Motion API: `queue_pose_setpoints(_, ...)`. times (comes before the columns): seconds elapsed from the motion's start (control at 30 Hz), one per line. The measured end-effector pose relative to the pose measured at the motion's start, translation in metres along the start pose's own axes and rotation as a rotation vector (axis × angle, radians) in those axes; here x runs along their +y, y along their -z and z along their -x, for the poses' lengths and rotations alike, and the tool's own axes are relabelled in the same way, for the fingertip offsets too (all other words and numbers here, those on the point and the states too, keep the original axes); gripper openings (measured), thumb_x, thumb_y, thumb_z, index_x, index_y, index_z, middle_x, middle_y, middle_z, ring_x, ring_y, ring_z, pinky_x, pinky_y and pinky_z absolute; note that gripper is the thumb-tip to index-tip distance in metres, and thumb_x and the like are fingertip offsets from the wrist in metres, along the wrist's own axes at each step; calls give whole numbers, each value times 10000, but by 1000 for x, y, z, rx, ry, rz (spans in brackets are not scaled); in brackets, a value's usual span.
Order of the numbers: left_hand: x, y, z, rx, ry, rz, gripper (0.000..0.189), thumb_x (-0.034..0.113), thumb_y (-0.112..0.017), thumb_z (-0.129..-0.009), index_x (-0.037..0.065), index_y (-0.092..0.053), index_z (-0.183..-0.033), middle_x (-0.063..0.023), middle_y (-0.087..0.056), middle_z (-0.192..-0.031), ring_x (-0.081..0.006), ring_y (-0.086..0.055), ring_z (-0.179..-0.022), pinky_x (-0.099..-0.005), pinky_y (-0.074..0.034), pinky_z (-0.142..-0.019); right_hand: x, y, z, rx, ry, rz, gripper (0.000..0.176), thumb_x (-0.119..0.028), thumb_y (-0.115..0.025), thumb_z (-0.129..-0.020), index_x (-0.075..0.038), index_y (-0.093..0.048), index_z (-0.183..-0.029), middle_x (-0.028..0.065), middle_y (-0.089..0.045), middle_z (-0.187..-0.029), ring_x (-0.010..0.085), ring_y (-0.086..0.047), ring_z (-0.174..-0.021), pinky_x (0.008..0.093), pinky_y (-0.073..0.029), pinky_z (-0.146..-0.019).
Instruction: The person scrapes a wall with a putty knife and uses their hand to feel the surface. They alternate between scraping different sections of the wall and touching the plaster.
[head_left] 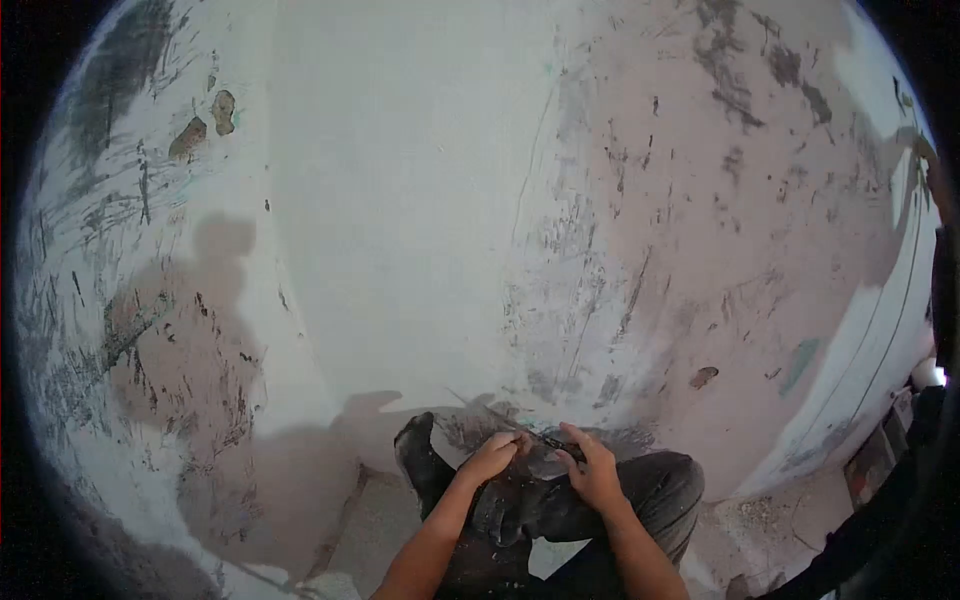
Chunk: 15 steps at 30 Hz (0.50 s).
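Low in the middle of the head view, my left hand is closed in a pinch in front of the wall. What its fingers hold is too small and dark to make out. Just to the right, my right hand has its thumb and forefinger around the end of a dark slim object that points toward my left hand. Its kind cannot be told. Both hands are above my legs in dark, dust-marked trousers. A dark shoe stands by my left hand.
A wall with a smooth pale strip and scraped, stained patches rises close ahead. Dusty floor shows below. At the right edge are a person's dark-clothed limb and box-like items.
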<state>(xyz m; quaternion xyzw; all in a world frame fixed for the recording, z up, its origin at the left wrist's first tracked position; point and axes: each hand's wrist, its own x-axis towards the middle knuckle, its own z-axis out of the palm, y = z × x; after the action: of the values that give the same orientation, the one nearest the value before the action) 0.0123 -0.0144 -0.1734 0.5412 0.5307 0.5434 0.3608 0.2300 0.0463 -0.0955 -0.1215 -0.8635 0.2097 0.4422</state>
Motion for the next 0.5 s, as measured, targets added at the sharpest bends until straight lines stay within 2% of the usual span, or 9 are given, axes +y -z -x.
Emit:
queue_pose_setpoints(0.17,10,0,1,-12,-6,-51,180,36,-397,-886,-6,-571,-874,-44,-560,-838,-168,-498,-802,-321,-415,-775,-3,4,0,-113,-163,37,491,-60,-711,-871,-99,-547,-1332,196,-661,-1106,348,-665,-1002,394,-545,-803)
queue_pose_setpoints(0.23,5,-2,0,-5,-123,-7,179,34,-425,-872,31,-603,-883,10,-520,-808,-115,-425,-694,-293,-374,-656,7,-1,4,-103,-131,67,484,-68,-710,-872,-99,-550,-1328,195,-658,-1132,351,-661,-1020,400,-545,-814)
queue_pose_setpoints(0.37,8,-4,2,18,-48,44,166,57,-445,-880,33,-609,-883,15,-513,-798,-100,-397,-660,-294,-362,-627,6,-1,4,-68,-74,49,445,-107,-696,-889,-97,-564,-1314,185,-658,-1156,355,-658,-1031,417,-546,-823)
queue_pose_setpoints(0.43,3,0,-1,-14,53,-35,167,71,-466,-894,-26,-602,-886,-63,-602,-886,-173,-542,-900,-327,-426,-839,4,0,4,-71,-67,45,426,-116,-688,-897,-101,-574,-1307,182,-660,-1147,355,-660,-1022,413,-547,-821)
queue_pose_setpoints(0.5,-3,1,-1,-22,-1,-2,173,76,-467,-895,-25,-606,-885,-68,-601,-883,-172,-539,-893,-327,-424,-832,2,2,3,-122,-142,43,395,-130,-678,-906,-112,-592,-1291,181,-668,-1116,356,-663,-995,419,-543,-828)
